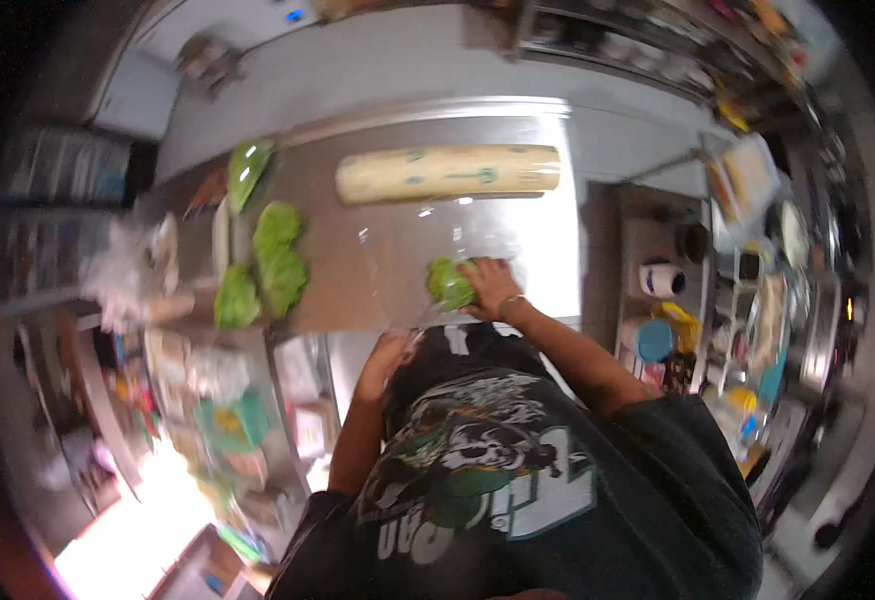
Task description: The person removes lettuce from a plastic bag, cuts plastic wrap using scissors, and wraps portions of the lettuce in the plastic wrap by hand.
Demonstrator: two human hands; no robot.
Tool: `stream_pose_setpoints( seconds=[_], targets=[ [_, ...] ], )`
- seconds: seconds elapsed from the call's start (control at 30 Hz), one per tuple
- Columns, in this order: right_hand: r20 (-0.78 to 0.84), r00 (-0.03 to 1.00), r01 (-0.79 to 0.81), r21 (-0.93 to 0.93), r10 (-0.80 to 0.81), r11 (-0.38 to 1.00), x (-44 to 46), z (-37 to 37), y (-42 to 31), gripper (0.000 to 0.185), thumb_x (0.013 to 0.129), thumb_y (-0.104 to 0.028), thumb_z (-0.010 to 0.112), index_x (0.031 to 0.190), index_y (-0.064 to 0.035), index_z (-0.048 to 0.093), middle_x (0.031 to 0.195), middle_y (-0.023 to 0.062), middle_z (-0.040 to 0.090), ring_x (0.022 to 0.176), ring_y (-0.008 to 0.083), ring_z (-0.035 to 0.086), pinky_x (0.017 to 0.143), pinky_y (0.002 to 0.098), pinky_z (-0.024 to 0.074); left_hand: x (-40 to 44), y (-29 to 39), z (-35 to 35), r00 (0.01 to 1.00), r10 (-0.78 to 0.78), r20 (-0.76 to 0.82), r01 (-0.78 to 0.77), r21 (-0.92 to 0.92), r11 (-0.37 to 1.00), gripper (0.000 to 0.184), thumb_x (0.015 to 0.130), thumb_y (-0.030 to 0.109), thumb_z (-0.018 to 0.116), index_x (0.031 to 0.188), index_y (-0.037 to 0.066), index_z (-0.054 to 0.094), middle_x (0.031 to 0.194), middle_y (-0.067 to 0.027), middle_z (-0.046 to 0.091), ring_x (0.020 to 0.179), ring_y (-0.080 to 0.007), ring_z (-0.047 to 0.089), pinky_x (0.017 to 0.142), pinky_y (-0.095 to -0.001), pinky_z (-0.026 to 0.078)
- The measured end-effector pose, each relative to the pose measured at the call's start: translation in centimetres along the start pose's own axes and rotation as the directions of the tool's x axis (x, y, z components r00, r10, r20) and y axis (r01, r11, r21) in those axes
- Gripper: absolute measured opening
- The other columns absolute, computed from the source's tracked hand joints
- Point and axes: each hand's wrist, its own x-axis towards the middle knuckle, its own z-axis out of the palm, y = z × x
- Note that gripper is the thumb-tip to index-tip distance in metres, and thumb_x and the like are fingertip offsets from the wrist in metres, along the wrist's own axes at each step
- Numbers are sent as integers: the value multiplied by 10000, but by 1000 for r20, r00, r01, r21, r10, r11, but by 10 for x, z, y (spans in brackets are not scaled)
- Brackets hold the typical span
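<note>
A small green lettuce point(449, 284) lies near the front edge of a metal table point(358, 270). My right hand point(496, 286) is over its right side, fingers curved round it. Clear cling film point(458, 238) shows as shiny glints between the lettuce and a large cling film roll point(448, 172) across the back of the table. At the front edge, my left hand point(391, 356) has its fingers closed at the film's near edge; the fingertips are blurred.
Loose lettuces point(281, 258) lie on the left of the table, with a shiny, apparently wrapped lettuce point(250, 172) behind them. A crumpled plastic bag point(123, 270) is further left. Shelving with a white container point(662, 280) and a blue-lidded tub point(656, 341) stands to the right.
</note>
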Motion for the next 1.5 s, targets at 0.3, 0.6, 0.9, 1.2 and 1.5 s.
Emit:
stream_pose_setpoints(
  seconds=[0.3,0.6,0.9,1.2,1.5],
  targets=[
    [68,988,-145,70,140,987,3,-5,-11,922,712,-557,758,1468,-272,314,1433,112,395,1366,347,320,1121,577,185,-91,188,47,803,582,131,-326,913,245,245,903,205,610,841,-23,675,678,-196,635,650,-274,644,631,-359,504],
    [-257,947,-198,-5,190,980,7,67,3,615,730,-276,732,1278,-122,499,1349,151,490,1280,331,438,1073,511,306,116,158,116,773,602,200,-375,910,179,231,952,197,547,907,-22,604,848,-235,596,738,-392,588,691,-449,475],
    [-322,936,-29,321,138,947,-9,11,-2,614,700,-164,759,1251,-103,495,1198,118,586,1155,321,546,977,440,413,64,156,114,778,508,369,-398,915,-56,642,726,446,787,1151,39,532,1142,-252,587,1050,-444,560,936,-460,439],
    [-128,991,58,259,-25,964,31,-8,30,481,766,-308,750,1166,-82,607,1206,135,603,1148,322,555,974,424,439,106,174,77,960,129,250,-273,719,639,508,674,369,840,989,-5,707,1017,-210,697,959,-299,674,806,-404,514],
    [156,956,-292,439,247,850,84,-33,39,485,824,-427,712,1103,-56,568,987,197,651,971,392,624,870,445,488,91,152,82,602,788,130,-243,970,25,665,901,547,570,1268,-3,498,1084,-245,647,984,-450,612,872,-488,495]
  ],
)
